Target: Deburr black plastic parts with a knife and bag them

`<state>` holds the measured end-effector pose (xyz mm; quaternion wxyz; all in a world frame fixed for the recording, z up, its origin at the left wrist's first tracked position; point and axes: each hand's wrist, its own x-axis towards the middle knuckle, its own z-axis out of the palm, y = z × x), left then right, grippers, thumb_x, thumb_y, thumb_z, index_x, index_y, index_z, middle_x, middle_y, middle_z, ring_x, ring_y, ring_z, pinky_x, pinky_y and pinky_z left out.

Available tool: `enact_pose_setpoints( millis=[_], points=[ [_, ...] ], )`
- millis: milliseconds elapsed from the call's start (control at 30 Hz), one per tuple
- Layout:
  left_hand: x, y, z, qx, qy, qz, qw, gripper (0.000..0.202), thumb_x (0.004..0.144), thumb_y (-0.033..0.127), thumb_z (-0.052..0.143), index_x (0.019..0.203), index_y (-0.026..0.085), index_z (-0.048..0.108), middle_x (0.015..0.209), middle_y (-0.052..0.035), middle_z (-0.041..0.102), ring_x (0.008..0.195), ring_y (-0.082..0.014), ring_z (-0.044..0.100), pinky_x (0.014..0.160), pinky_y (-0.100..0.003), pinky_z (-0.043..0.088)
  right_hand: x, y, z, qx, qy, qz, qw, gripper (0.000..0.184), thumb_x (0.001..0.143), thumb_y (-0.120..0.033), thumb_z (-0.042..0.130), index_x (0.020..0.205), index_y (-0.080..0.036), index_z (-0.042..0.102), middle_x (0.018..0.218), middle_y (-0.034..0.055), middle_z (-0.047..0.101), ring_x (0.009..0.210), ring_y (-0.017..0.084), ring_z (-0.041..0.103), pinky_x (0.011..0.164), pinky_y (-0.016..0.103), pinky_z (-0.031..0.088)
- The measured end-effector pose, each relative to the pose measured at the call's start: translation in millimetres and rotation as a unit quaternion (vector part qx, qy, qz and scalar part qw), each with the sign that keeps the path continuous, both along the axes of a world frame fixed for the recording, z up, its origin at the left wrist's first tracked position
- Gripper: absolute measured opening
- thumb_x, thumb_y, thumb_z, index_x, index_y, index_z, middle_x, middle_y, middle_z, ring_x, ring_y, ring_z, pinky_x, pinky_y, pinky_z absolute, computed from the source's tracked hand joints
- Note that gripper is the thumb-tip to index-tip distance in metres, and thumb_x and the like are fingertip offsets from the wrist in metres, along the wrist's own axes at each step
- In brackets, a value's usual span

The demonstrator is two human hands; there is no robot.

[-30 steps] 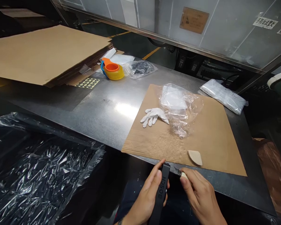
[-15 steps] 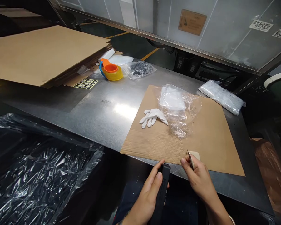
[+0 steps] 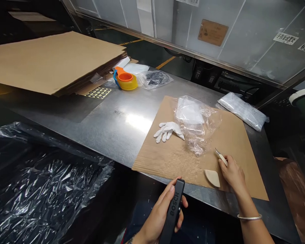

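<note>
My left hand (image 3: 160, 212) is wrapped round a long black bar (image 3: 175, 203) marked BOSCH, held below the table's front edge. Over the cardboard sheet (image 3: 165, 157), my right hand (image 3: 232, 172) grips a slim craft knife (image 3: 221, 157) with a pale handle, its pointed blade tilted up and to the left. A beige wedge-shaped pad (image 3: 212, 178) lies on the sheet's front edge, left of that hand. Farther back on the cardboard are a white glove (image 3: 168, 130) and a crumpled clear plastic bag (image 3: 197, 135) with white material inside.
A stack of cardboard (image 3: 58, 62) covers the table's left end. Near it are a tape roll in an orange holder (image 3: 125, 79), a sticker sheet (image 3: 98, 93) and a bag of dark items (image 3: 155, 78). A wrapped white packet (image 3: 242, 110) lies back right. Black plastic sheeting (image 3: 43, 189) fills the lower left.
My right hand has moved right and up over the cardboard with the knife, leaving the beige pad uncovered. The black bar has turned in my left hand, so its lettering now shows.
</note>
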<state>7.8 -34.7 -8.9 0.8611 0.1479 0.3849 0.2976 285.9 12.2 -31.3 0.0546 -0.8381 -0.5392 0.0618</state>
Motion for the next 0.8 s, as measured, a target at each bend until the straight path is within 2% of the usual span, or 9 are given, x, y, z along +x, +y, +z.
enact_pose_setpoints(
  millis=[200, 300, 400, 433, 500, 533, 600, 667, 800],
  points=[
    [1, 5, 0.2, -0.056, -0.039, -0.006, 0.998, 0.047, 0.086, 0.051, 0.041, 0.125, 0.025, 0.041, 0.076, -0.0033, 0.062, 0.041, -0.0096, 0.05, 0.037, -0.02, 0.035, -2, 0, -6.3, 0.031, -0.041, 0.04, 0.998, 0.024, 0.086, -0.028, 0.04, 0.094, -0.015, 0.058, 0.088, 0.014, 0.056, 0.088, 0.029, 0.05, 0.074, 0.039, 0.039],
    [2, 8, 2.3, -0.095, -0.045, -0.027, 0.994, 0.05, 0.085, 0.056, 0.037, 0.092, 0.012, 0.06, 0.063, -0.0047, 0.06, 0.037, -0.0076, 0.047, 0.038, -0.019, 0.034, -17, -8, 3.7, 0.067, -0.035, 0.055, 0.996, 0.029, 0.086, -0.031, 0.04, 0.099, -0.012, 0.058, 0.092, 0.0177, 0.055, 0.093, 0.033, 0.048, 0.079, 0.049, 0.038],
    [4, 13, 6.5, -0.136, -0.031, 0.016, 0.99, 0.051, 0.086, 0.056, 0.037, 0.074, 0.011, 0.059, 0.054, -0.0039, 0.057, 0.038, -0.0089, 0.049, 0.041, -0.021, 0.039, -50, -28, 23.1, 0.096, 0.034, 0.135, 0.986, 0.034, 0.09, -0.04, 0.037, 0.106, -0.017, 0.056, 0.102, 0.0141, 0.057, 0.099, 0.028, 0.052, 0.086, 0.042, 0.043],
    [5, 15, 8.2, -0.15, -0.026, 0.052, 0.987, 0.045, 0.086, 0.052, 0.04, 0.077, 0.012, 0.059, 0.056, -0.0035, 0.058, 0.041, -0.0103, 0.052, 0.044, -0.022, 0.042, -64, -36, 29.5, 0.098, 0.084, 0.19, 0.973, 0.035, 0.09, -0.045, 0.036, 0.109, -0.021, 0.054, 0.107, 0.0106, 0.058, 0.101, 0.024, 0.054, 0.086, 0.036, 0.045],
    [8, 19, 11.3, -0.167, -0.025, 0.134, 0.976, 0.032, 0.087, 0.044, 0.045, 0.083, 0.015, 0.057, 0.064, -0.0034, 0.062, 0.05, -0.0133, 0.059, 0.051, -0.026, 0.048, -89, -52, 38.8, 0.076, 0.253, 0.348, 0.899, 0.051, 0.084, -0.055, 0.046, 0.125, -0.024, 0.045, 0.117, 0.0091, 0.057, 0.105, 0.024, 0.055, 0.087, 0.033, 0.047],
    [9, 20, 12.2, -0.165, -0.032, 0.17, 0.971, 0.026, 0.087, 0.04, 0.047, 0.088, 0.016, 0.056, 0.069, -0.0039, 0.063, 0.056, -0.0145, 0.061, 0.056, -0.028, 0.05, -99, -58, 41.1, 0.083, 0.294, 0.383, 0.872, 0.056, 0.082, -0.056, 0.05, 0.129, -0.026, 0.042, 0.118, 0.0085, 0.057, 0.105, 0.024, 0.057, 0.087, 0.032, 0.048],
    [10, 22, 12.1, -0.145, -0.051, 0.221, 0.963, 0.019, 0.086, 0.032, 0.052, 0.098, 0.018, 0.053, 0.08, -0.0046, 0.065, 0.067, -0.0165, 0.065, 0.064, -0.03, 0.052, -110, -63, 42.3, 0.119, 0.326, 0.377, 0.859, 0.051, 0.084, -0.044, 0.053, 0.13, -0.025, 0.042, 0.117, 0.0098, 0.059, 0.103, 0.025, 0.058, 0.085, 0.032, 0.049],
    [11, 22, 9.1, -0.119, -0.057, 0.225, 0.965, 0.024, 0.082, 0.028, 0.058, 0.103, 0.02, 0.048, 0.085, -0.0045, 0.066, 0.075, -0.0186, 0.066, 0.069, -0.033, 0.052, -110, -59, 42.0, 0.128, 0.344, 0.307, 0.878, 0.034, 0.089, -0.03, 0.046, 0.123, -0.024, 0.048, 0.108, 0.0092, 0.063, 0.094, 0.021, 0.062, 0.078, 0.028, 0.05],
    [15, 23, -3.3, -0.091, 0.01, 0.227, 0.97, 0.031, 0.074, 0.015, 0.066, 0.091, 0.021, 0.041, 0.071, 0.001, 0.063, 0.072, -0.0188, 0.067, 0.072, -0.035, 0.052, -103, -36, 40.2, 0.055, 0.407, 0.239, 0.88, 0.024, 0.091, -0.023, 0.04, 0.111, -0.025, 0.054, 0.095, 0.0043, 0.065, 0.083, 0.015, 0.062, 0.074, 0.024, 0.05]
  ],
)
